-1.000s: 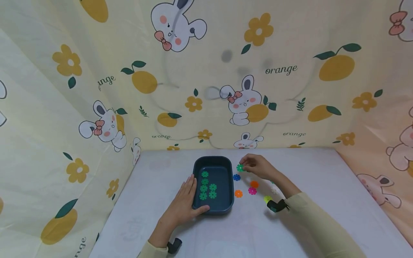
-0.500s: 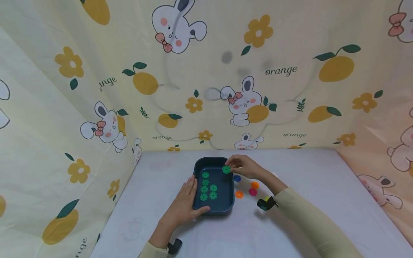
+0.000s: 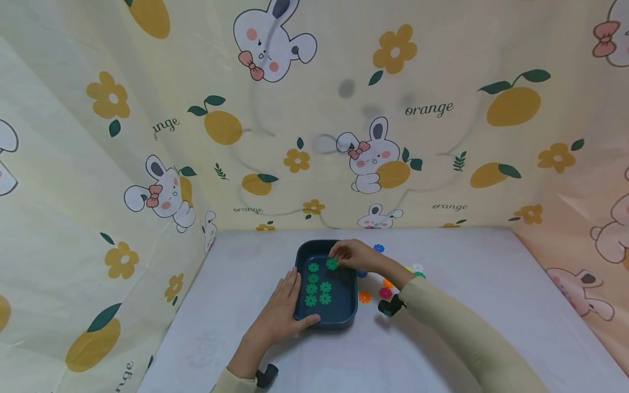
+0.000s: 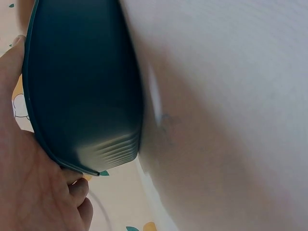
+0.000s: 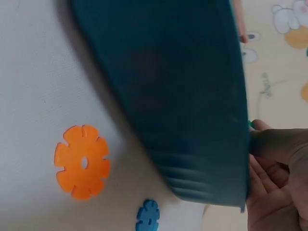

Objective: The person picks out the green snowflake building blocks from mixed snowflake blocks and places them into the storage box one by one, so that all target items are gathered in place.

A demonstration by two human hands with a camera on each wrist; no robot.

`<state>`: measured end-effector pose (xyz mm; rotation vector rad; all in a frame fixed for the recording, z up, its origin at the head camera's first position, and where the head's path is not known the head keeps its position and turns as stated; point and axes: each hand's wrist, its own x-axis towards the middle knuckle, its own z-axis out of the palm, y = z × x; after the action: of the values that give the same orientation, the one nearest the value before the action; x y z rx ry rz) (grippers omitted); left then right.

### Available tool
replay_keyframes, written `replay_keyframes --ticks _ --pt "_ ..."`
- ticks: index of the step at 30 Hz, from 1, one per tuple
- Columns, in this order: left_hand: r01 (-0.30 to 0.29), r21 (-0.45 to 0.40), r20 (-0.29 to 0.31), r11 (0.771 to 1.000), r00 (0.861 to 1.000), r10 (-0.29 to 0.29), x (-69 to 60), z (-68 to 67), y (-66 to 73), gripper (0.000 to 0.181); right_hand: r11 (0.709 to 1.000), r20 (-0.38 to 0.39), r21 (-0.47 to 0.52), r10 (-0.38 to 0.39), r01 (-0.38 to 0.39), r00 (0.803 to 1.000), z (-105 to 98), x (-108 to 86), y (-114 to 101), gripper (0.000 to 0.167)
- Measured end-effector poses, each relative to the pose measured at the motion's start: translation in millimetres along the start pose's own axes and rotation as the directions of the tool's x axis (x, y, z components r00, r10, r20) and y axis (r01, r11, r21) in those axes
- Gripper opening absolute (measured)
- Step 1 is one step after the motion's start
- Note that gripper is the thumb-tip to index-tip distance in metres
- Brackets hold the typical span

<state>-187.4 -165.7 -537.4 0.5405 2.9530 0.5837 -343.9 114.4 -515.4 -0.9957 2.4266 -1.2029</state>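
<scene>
A dark blue tray (image 3: 331, 323) stands on the table with several green notched plastic discs (image 3: 311, 289) lying in it in two columns. My left hand (image 3: 277, 311) rests against the tray's left side, fingers extended, thumb over its near rim. Over the tray's far end, my right hand (image 3: 358, 255) pinches another green disc (image 3: 332, 263) between thumb and fingertips. In the right wrist view the tray wall hides most of that disc; only a green sliver (image 5: 250, 123) shows by the fingers.
Right of the tray lie orange (image 3: 364, 297), magenta (image 3: 385, 293) and blue discs (image 3: 378, 248). White (image 3: 417, 267) and green discs (image 3: 420, 274) lie farther right, partly behind the right forearm. Patterned cloth (image 3: 295, 109) surrounds the table's back and sides.
My right hand has carried the green disc leftward from beside the tray, across its right rim, to above its far end. The left hand and tray have stayed in place.
</scene>
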Motion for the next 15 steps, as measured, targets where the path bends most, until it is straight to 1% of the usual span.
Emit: replay_keyframes --ticks 5,10,15 --pt "-0.003 0.006 -0.002 1.000 1.000 0.003 -0.5 -0.3 0.1 0.118 0.998 0.043 -0.063 0.014 -0.011 0.999 4 10.6 1 0.021" --pt "-0.001 0.022 -0.002 1.000 1.000 0.001 -0.5 0.1 0.2 0.118 0.992 0.087 -0.119 0.044 -0.034 0.995 5 18.9 -2 0.020" --pt "-0.005 0.020 -0.006 1.000 1.000 0.005 -1.3 -1.2 1.2 0.118 0.989 0.136 -0.145 0.055 -0.035 0.989 3 24.7 -5 0.018"
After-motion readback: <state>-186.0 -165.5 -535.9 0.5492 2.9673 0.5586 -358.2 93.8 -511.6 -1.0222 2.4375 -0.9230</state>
